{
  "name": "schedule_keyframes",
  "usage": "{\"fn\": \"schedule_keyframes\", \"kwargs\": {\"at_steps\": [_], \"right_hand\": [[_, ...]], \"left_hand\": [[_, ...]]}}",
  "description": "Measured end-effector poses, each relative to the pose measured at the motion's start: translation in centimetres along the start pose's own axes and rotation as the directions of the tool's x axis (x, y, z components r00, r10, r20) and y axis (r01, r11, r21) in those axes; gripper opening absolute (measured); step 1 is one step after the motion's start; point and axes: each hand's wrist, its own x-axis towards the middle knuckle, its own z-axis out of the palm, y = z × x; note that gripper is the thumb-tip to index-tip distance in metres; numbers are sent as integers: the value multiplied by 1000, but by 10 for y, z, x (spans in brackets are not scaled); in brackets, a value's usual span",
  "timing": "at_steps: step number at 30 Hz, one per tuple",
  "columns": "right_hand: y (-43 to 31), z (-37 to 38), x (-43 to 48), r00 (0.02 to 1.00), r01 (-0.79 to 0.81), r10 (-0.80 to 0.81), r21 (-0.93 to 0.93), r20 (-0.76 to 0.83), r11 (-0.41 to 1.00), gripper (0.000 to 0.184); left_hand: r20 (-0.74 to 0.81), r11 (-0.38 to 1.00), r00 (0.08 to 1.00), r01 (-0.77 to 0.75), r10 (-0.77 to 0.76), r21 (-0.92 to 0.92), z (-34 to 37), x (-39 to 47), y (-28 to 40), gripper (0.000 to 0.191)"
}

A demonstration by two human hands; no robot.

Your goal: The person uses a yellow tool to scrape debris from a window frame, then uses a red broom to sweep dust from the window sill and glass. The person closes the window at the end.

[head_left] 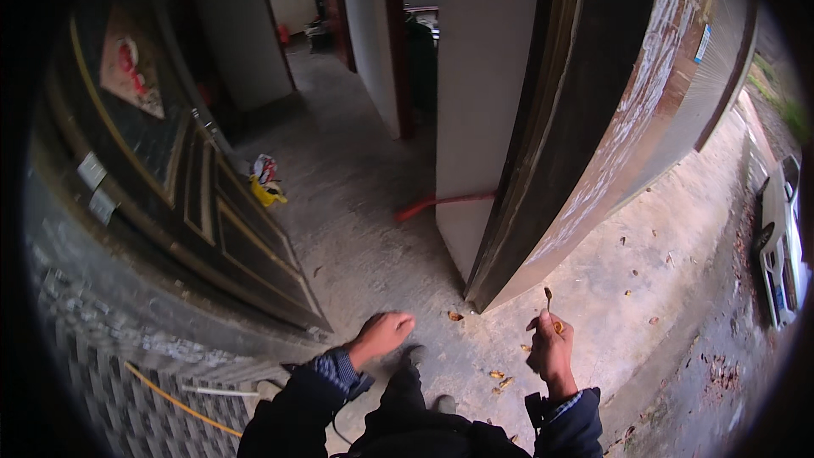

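My right hand (pixel 552 345) grips a small, slender metal item (pixel 548 298) that points away from me. Its far end is dark and rounded, and whether it is a key or a small spoon cannot be told. A gold-coloured round piece (pixel 558 327) shows at the fingers. On the other side, my left hand (pixel 385 332) is curled over the threshold, with nothing visible in it. An open dark door (pixel 241 222) with gold trim stands beyond it to the left. The dark door frame (pixel 509 229) rises ahead, between the two hands.
Inside, a yellow and red plastic bag (pixel 266 181) lies on the concrete floor (pixel 356 235). A red bar (pixel 445 201) juts across the doorway's right side. Dry leaves (pixel 501 383) lie on the paving. A white car (pixel 781 248) is at far right; an orange hose (pixel 181 399) runs lower left.
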Motion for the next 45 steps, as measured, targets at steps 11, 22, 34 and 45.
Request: {"fn": "schedule_keyframes", "kwargs": {"at_steps": [11,22,34,45], "right_hand": [[4,-1,25,877,-41,-9,-93,-480,995,49],[16,11,87,925,-204,173,-58,-338,977,38],[65,91,196,816,379,-83,-420,573,825,31],[170,170,77,-204,675,28,120,979,728,40]], "left_hand": [[-58,887,891,-439,450,146,45,366,2,31],[-319,904,877,-412,359,-114,-5,371,-30,14],[-802,644,569,-548,-181,-534,-142,108,49,29],[-963,829,220,-501,-154,-247,-44,-195,242,48]]}}
